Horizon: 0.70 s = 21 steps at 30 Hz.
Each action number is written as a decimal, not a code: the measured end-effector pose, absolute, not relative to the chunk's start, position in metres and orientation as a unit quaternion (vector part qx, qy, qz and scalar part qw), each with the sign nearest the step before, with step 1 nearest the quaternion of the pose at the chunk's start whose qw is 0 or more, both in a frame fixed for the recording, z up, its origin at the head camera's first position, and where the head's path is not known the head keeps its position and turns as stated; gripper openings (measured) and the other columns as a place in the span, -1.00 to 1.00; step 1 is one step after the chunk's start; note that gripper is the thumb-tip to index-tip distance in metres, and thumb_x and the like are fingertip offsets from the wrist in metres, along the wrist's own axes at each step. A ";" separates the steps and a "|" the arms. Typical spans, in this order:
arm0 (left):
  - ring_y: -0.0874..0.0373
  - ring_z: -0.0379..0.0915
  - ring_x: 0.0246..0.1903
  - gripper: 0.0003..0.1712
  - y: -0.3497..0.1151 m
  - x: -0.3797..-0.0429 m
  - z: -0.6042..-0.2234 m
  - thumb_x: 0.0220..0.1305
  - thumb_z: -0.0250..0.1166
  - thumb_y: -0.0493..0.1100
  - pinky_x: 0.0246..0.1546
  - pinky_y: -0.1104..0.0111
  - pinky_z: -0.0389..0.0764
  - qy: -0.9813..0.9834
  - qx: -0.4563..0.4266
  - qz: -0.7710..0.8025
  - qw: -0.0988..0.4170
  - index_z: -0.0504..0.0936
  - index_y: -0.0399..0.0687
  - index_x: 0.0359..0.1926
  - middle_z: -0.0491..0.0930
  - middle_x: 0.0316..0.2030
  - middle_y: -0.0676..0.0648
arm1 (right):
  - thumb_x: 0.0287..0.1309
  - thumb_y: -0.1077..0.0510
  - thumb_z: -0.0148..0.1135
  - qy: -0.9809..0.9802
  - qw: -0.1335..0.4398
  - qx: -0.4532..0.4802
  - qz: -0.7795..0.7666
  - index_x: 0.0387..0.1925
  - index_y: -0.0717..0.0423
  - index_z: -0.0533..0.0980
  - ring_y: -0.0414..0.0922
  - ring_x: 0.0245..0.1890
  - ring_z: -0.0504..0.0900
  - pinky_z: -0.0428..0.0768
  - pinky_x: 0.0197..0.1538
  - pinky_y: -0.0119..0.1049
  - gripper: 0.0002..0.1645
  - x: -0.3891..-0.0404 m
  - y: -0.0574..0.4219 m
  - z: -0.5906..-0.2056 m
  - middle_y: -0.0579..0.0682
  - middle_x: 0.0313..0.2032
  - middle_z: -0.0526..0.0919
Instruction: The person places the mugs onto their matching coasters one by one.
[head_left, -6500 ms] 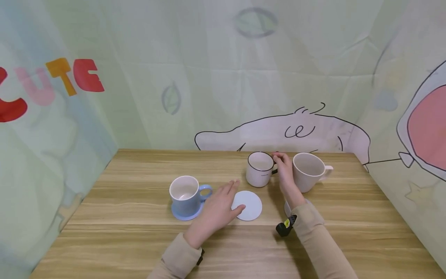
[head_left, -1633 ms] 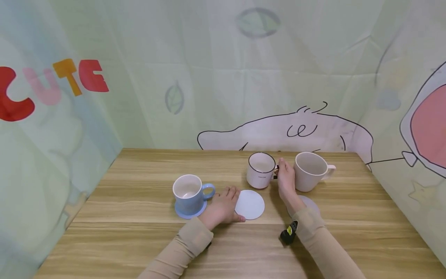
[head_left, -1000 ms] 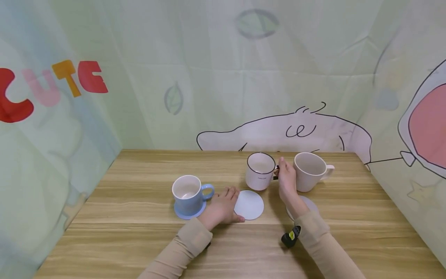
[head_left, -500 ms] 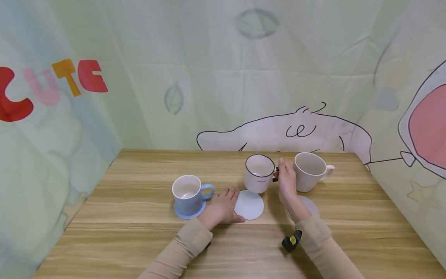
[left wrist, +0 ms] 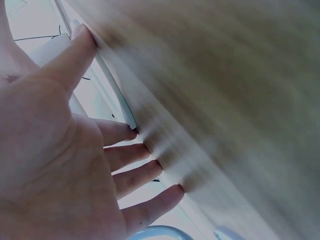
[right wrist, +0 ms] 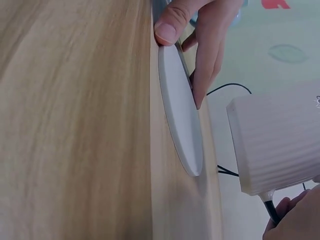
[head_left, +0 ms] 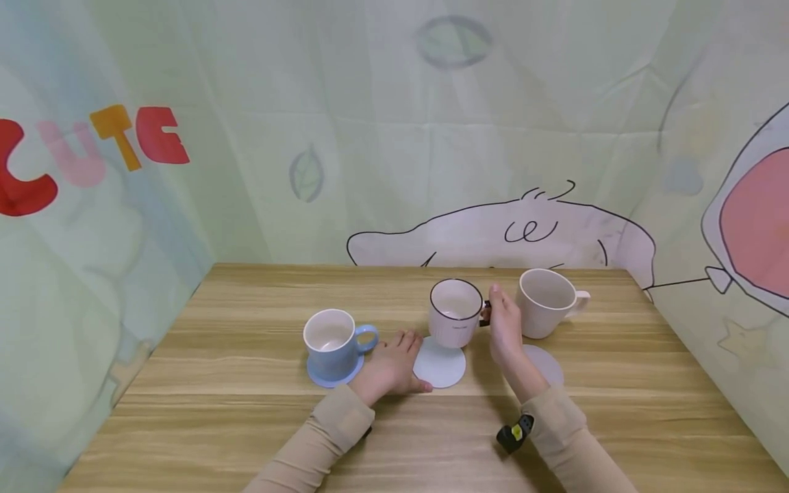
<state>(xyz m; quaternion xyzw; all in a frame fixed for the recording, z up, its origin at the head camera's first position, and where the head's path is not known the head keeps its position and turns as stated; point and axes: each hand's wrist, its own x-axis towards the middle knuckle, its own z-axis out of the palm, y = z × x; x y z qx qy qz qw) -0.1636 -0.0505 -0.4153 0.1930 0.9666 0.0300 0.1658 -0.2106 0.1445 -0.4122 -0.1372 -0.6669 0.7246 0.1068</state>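
In the head view, my right hand [head_left: 507,332] grips the black handle of a white ribbed mug [head_left: 454,330] with a dark rim. The mug overlaps the far part of a round pale coaster [head_left: 440,370]. The right wrist view shows a gap between the raised mug [right wrist: 275,142] and the coaster [right wrist: 177,107]. My left hand [head_left: 393,363] rests at the coaster's left side with its fingers spread. Its thumb and index fingertip are at the coaster's edge in the left wrist view, and the other fingertips touch the table.
A blue mug [head_left: 335,356] stands on a blue coaster [head_left: 333,381] left of my left hand. A larger white mug [head_left: 545,308] stands right of my right hand. Near it, a greyish coaster [head_left: 546,364] is partly behind my forearm. A printed curtain [head_left: 394,137] hangs behind the table.
My right hand has taken the white mug's handle and brought the mug nearer, over the pale coaster's far part. Earlier, my left hand lowered to the coaster's left edge; it now stays still.
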 end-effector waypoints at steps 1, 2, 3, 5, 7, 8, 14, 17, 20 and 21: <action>-0.06 -0.05 0.49 0.09 -0.051 -0.163 -0.415 0.11 0.26 0.37 0.40 -0.03 0.15 0.967 0.192 0.031 0.167 0.09 -0.12 0.47 0.02 0.50 -0.14 | 0.44 -0.07 -0.10 -0.668 0.104 -0.138 0.724 -0.65 0.04 0.23 -0.14 -0.43 0.38 0.36 -0.26 -0.37 -0.49 -0.210 0.144 -0.413 -0.10 -0.58 0.36; -0.06 -0.06 0.49 0.09 -0.051 -0.163 -0.415 0.11 0.25 0.37 0.41 -0.03 0.15 0.967 0.191 0.031 0.169 0.08 -0.11 0.47 0.02 0.50 -0.14 | 0.44 -0.08 -0.10 -0.669 0.101 -0.139 0.723 -0.64 0.05 0.23 -0.13 -0.43 0.38 0.37 -0.26 -0.38 -0.48 -0.210 0.144 -0.414 -0.09 -0.57 0.36; -0.06 -0.06 0.49 0.09 -0.051 -0.163 -0.415 0.11 0.25 0.37 0.41 -0.03 0.14 0.966 0.190 0.032 0.170 0.08 -0.11 0.48 0.02 0.50 -0.14 | 0.44 -0.09 -0.10 -0.668 0.099 -0.139 0.725 -0.64 0.06 0.22 -0.13 -0.42 0.38 0.36 -0.26 -0.38 -0.48 -0.209 0.144 -0.415 -0.09 -0.56 0.36; -0.06 -0.06 0.49 0.09 -0.051 -0.163 -0.415 0.11 0.25 0.37 0.41 -0.02 0.14 0.966 0.190 0.032 0.170 0.08 -0.10 0.48 0.02 0.50 -0.14 | 0.43 -0.09 -0.09 -0.664 0.096 -0.141 0.728 -0.64 0.07 0.22 -0.15 -0.43 0.38 0.36 -0.25 -0.38 -0.47 -0.208 0.144 -0.417 -0.09 -0.56 0.36; -0.06 -0.06 0.49 0.09 -0.051 -0.163 -0.415 0.12 0.25 0.37 0.41 -0.02 0.14 0.966 0.190 0.033 0.170 0.07 -0.10 0.48 0.02 0.50 -0.14 | 0.43 -0.08 -0.09 -0.657 0.095 -0.140 0.734 -0.64 0.06 0.23 -0.17 -0.45 0.37 0.36 -0.25 -0.39 -0.48 -0.207 0.144 -0.418 -0.10 -0.56 0.35; -0.06 -0.06 0.49 0.09 -0.051 -0.163 -0.414 0.12 0.25 0.37 0.41 -0.02 0.14 0.966 0.190 0.034 0.170 0.07 -0.10 0.48 0.02 0.50 -0.14 | 0.44 -0.07 -0.09 -0.654 0.097 -0.139 0.737 -0.64 0.06 0.23 -0.18 -0.46 0.37 0.36 -0.25 -0.38 -0.48 -0.206 0.143 -0.419 -0.10 -0.56 0.35; -0.07 -0.06 0.49 0.08 -0.050 -0.162 -0.413 0.12 0.25 0.36 0.41 -0.03 0.14 0.966 0.191 0.030 0.171 0.08 -0.10 0.48 0.02 0.50 -0.15 | 0.44 -0.03 -0.10 -0.645 0.095 -0.130 0.747 -0.68 0.02 0.25 -0.24 -0.51 0.35 0.38 -0.27 -0.40 -0.48 -0.200 0.139 -0.421 -0.15 -0.63 0.32; -0.07 -0.06 0.49 0.08 -0.050 -0.162 -0.412 0.12 0.25 0.36 0.41 -0.04 0.14 0.966 0.192 0.029 0.169 0.07 -0.12 0.48 0.01 0.50 -0.16 | 0.45 -0.02 -0.11 -0.642 0.090 -0.126 0.751 -0.67 -0.02 0.24 -0.25 -0.51 0.35 0.38 -0.26 -0.41 -0.50 -0.199 0.138 -0.423 -0.17 -0.63 0.31; -0.07 -0.06 0.49 0.08 -0.050 -0.162 -0.412 0.13 0.25 0.36 0.41 -0.03 0.15 0.966 0.194 0.030 0.167 0.08 -0.14 0.47 0.02 0.50 -0.16 | 0.46 -0.01 -0.12 -0.638 0.084 -0.121 0.755 -0.65 -0.02 0.24 -0.24 -0.48 0.35 0.38 -0.24 -0.41 -0.52 -0.198 0.137 -0.424 -0.16 -0.60 0.32; -0.07 -0.06 0.49 0.08 -0.050 -0.162 -0.413 0.13 0.25 0.35 0.41 -0.03 0.15 0.966 0.195 0.031 0.167 0.08 -0.14 0.47 0.02 0.50 -0.17 | 0.46 -0.01 -0.12 -0.638 0.082 -0.121 0.756 -0.65 -0.02 0.23 -0.23 -0.48 0.35 0.38 -0.24 -0.41 -0.52 -0.197 0.136 -0.424 -0.15 -0.58 0.32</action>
